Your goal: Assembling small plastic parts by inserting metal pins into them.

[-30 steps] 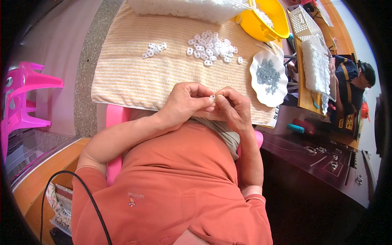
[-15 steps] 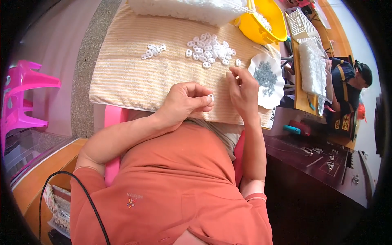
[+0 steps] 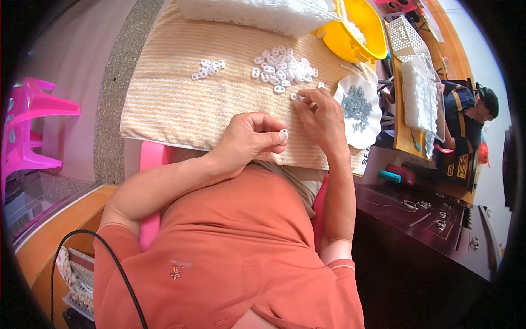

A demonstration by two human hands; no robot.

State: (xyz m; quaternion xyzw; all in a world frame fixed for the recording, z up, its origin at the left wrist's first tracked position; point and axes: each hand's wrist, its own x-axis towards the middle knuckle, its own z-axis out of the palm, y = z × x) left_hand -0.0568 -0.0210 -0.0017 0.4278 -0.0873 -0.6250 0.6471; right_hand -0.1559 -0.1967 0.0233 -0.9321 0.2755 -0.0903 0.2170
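Head view, as I watch from a distance: the left hand [image 3: 252, 137] is over the near edge of the cloth [image 3: 170, 104], around the middle of that edge. Its thumb and forefinger are pressed together, pinching a small white link [image 3: 284, 134]; something thin and pale juts from it to the right. The right hand [image 3: 318, 115] is farther in and closer to the right edge. I see its thumb and forefinger pinching a second link [image 3: 295, 97], white as well, by one end; I cannot tell whether that one touches the cloth.

Just beyond the right hand's fingertips lies a loose heap [image 3: 282, 68] of white links, toward the far edge. A much smaller cluster [image 3: 208, 68] sits level with it, nearer the left edge. Along the right edge I have a white plate [image 3: 359, 141] with a wavy rim, holding grey bits [image 3: 356, 108]. Filling the far right corner is a yellow basket [image 3: 350, 46], and beside it, at the far edge, a clear tub [image 3: 257, 19] of white pieces.
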